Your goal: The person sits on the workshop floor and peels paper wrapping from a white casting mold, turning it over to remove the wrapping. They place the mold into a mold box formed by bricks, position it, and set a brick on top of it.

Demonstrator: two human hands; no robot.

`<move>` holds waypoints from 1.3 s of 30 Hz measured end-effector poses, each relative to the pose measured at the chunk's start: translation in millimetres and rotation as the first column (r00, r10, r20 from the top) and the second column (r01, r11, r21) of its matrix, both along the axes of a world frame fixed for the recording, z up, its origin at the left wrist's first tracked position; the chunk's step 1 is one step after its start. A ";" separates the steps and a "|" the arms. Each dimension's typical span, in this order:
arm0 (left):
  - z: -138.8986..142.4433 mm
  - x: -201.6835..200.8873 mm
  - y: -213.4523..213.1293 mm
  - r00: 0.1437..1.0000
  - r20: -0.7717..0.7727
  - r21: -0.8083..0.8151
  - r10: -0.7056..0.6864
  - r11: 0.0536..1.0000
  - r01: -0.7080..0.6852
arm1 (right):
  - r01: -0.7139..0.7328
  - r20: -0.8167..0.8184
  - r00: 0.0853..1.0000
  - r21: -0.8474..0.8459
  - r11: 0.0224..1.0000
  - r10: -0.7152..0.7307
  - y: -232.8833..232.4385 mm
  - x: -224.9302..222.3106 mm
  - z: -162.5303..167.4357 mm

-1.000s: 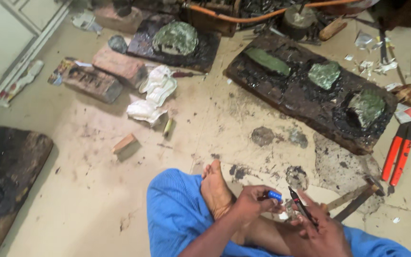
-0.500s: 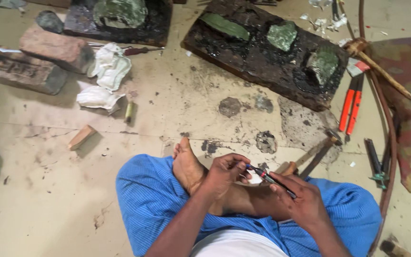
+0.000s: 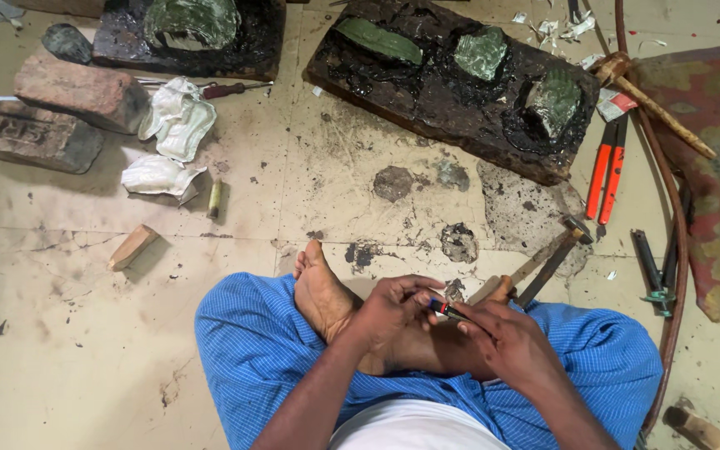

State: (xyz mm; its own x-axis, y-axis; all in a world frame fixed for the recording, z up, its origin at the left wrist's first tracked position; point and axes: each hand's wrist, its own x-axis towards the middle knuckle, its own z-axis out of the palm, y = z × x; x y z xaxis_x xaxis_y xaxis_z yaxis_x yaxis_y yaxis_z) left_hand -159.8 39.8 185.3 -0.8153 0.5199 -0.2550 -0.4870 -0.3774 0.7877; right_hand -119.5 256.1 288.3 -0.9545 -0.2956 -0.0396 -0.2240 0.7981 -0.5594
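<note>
Small pen-like tool [image 3: 443, 308], dark with a blue and red band, held between both hands over the crossed legs, just above the bare foot [image 3: 320, 292]. Left hand [image 3: 393, 312] pinches its near end with curled fingers; right hand [image 3: 506, 342] closes on the other end, fingers folded around it. Both hands shut on the tool, meeting almost knuckle to knuckle.

Against the frame half a second back: the tool then stuck out long and slanted between the hands; now little of it shows and the hands sit closer together. The view has also shifted a little, so the floor clutter sits slightly differently in frame.

Just beyond the right hand, a wooden-handled hammer [image 3: 535, 267] lies on the floor, its handle end near the knuckles. Farther out, a black pitch-covered slab [image 3: 452, 100] carries three green pieces. Orange-handled pliers [image 3: 606, 171] lie to its right. To the left: crumpled white rags [image 3: 172, 125], two bricks [image 3: 52, 112], a small wood block [image 3: 132, 247], and a second dark slab [image 3: 185, 42] at the top edge.
</note>
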 end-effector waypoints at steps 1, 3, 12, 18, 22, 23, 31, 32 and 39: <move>2.0 0.1 -0.4 0.998 -0.032 -0.009 -0.052 0.999 0.051 | 0.001 0.011 1.000 0.013 1.000 -0.001 0.7 -1.1 -0.7; 5.6 0.2 -1.4 0.983 -0.093 -0.028 -0.156 0.988 0.154 | 0.005 0.033 0.999 0.041 0.999 -0.007 2.8 -3.8 -0.7; 0.6 7.2 1.2 0.951 -0.100 -0.284 -0.293 0.924 0.254 | 0.002 0.129 0.992 -0.032 0.999 0.003 8.8 -12.6 -2.1; -13.2 6.5 -1.6 0.956 -0.141 -0.319 -0.257 0.926 0.202 | 0.179 0.361 0.923 -0.097 0.979 -0.133 -1.9 -16.1 -20.9; -19.1 2.2 -3.8 0.949 -0.112 -0.335 -0.295 0.910 0.243 | 0.363 0.571 0.790 -0.144 0.921 -0.222 -5.5 -17.7 -35.1; -20.0 1.9 -4.5 0.950 -0.097 -0.337 -0.298 0.908 0.250 | 0.404 0.622 0.746 -0.141 0.904 -0.237 -4.9 -18.3 -38.7; -14.2 2.4 0.2 0.989 -0.143 -0.207 -0.033 0.978 0.002 | 0.393 0.634 0.771 -0.404 0.826 -0.057 28.8 -30.5 -71.6; -12.3 2.3 0.5 0.987 -0.156 -0.215 0.025 0.975 -0.058 | 0.346 0.567 0.822 -0.426 0.836 -0.051 39.5 -37.5 -75.4; -9.4 -8.0 0.6 0.993 -0.105 -0.166 0.052 0.984 -0.069 | 0.697 0.590 0.701 -0.448 0.560 -0.400 124.6 -112.6 -104.9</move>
State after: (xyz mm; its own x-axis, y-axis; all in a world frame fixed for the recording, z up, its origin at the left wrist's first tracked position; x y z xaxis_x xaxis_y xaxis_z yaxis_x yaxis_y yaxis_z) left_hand -167.7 40.5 175.9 -0.8697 0.4251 -0.2509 -0.3833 -0.2614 0.8859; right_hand -232.1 380.7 183.4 -0.8693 0.1876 -0.4574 0.4836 0.1307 -0.8655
